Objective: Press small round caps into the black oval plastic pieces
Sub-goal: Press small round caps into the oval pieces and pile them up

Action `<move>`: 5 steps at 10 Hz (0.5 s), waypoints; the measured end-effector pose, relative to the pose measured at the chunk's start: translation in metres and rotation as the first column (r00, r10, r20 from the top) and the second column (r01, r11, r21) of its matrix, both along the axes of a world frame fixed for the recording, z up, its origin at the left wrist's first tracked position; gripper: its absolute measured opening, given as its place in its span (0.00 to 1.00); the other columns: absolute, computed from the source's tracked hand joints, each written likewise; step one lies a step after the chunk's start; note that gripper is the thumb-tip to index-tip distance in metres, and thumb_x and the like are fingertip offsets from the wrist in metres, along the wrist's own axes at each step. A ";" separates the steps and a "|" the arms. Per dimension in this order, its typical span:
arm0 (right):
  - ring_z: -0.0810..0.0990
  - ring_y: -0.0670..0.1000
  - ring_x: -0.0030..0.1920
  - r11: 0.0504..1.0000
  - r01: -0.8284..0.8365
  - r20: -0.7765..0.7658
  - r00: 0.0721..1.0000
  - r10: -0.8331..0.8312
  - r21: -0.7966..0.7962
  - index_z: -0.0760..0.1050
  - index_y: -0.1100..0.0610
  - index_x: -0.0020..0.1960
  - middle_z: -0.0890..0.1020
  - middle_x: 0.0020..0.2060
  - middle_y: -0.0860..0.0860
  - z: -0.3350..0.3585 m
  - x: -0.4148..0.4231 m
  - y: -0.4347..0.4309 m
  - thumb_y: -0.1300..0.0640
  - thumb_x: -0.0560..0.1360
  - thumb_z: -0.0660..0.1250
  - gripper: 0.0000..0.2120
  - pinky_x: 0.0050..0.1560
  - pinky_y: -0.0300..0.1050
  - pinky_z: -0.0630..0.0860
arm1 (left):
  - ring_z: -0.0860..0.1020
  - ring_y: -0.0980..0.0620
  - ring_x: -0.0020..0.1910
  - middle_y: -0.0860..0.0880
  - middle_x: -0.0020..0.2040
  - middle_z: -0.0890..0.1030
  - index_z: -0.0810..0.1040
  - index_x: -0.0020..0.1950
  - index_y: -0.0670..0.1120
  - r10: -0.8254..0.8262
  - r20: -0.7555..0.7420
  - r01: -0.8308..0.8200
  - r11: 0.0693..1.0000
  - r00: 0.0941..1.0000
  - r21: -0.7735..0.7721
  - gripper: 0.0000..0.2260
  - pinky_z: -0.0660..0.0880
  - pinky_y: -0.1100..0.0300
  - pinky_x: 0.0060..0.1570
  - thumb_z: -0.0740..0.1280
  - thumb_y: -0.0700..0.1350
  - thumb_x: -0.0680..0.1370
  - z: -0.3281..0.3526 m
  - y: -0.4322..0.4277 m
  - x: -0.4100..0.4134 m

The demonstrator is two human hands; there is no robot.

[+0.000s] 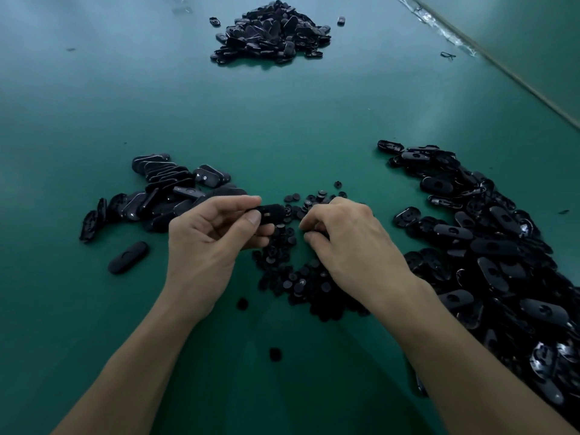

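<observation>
Left hand (pixel 207 237) pinches one oval piece (pixel 270 212) by its end, centre frame: likely light, stiff, slick, so grip the edges. Right hand (pixel 348 240) curled in the caps (pixel 292 279); can't tell if holding one.

The green table (pixel 282 127) lies open in a wide band between the far pile of oval pieces (pixel 271 31) and the near piles; a hand can pass there freely. Nearer, the left cluster of oval pieces (pixel 166 196) and the big right pile (pixel 489 255) close both sides, and the heap of round caps (pixel 298 277) fills the gap between them. The left hand (pixel 207 243), gripping an oval piece (pixel 270 213), and the right hand (pixel 348 243) stand over this heap. Near left is open except a lone oval piece (pixel 128 257); two stray caps (pixel 275 354) lie between the forearms.
</observation>
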State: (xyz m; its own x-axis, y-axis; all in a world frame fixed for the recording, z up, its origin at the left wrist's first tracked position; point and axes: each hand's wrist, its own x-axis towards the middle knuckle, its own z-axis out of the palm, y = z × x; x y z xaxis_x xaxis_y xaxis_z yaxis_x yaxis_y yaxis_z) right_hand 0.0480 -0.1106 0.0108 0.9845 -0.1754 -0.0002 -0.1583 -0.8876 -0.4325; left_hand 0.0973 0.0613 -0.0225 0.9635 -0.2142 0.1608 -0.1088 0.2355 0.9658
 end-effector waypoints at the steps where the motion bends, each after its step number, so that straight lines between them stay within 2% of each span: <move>1: 0.79 0.50 0.51 1.000 -0.003 0.032 0.999 0.003 0.003 0.83 0.51 0.54 0.80 0.50 0.49 0.000 0.001 0.001 0.55 0.80 0.66 0.07 0.52 0.41 0.75 | 0.86 0.47 0.39 0.44 0.41 0.86 0.83 0.49 0.45 0.006 -0.006 -0.006 1.000 1.000 0.000 0.06 0.81 0.62 0.40 0.71 0.41 0.74 0.000 0.000 0.000; 2: 0.79 0.49 0.49 1.000 0.002 0.076 0.997 -0.002 0.007 0.84 0.53 0.52 0.81 0.48 0.49 -0.001 0.001 0.002 0.56 0.81 0.66 0.07 0.51 0.39 0.75 | 0.86 0.47 0.39 0.44 0.40 0.86 0.83 0.49 0.45 0.013 -0.014 -0.013 1.000 1.000 0.002 0.06 0.81 0.62 0.40 0.71 0.41 0.73 0.000 0.000 0.000; 4: 0.81 0.50 0.48 0.993 0.021 0.065 0.997 -0.029 0.118 0.83 0.54 0.52 0.82 0.47 0.50 -0.004 0.004 0.002 0.57 0.79 0.69 0.05 0.54 0.48 0.80 | 0.86 0.47 0.39 0.43 0.41 0.86 0.83 0.49 0.44 0.018 -0.017 -0.018 1.000 1.000 0.007 0.06 0.81 0.61 0.40 0.71 0.41 0.73 0.000 0.000 0.000; 5: 0.82 0.49 0.48 0.986 0.018 0.081 0.996 -0.032 0.166 0.82 0.54 0.54 0.83 0.47 0.50 -0.004 0.005 0.001 0.58 0.79 0.69 0.05 0.54 0.49 0.81 | 0.86 0.47 0.39 0.43 0.40 0.86 0.83 0.49 0.45 0.028 -0.024 -0.028 1.000 0.999 0.005 0.05 0.81 0.62 0.40 0.71 0.40 0.74 -0.001 0.000 0.001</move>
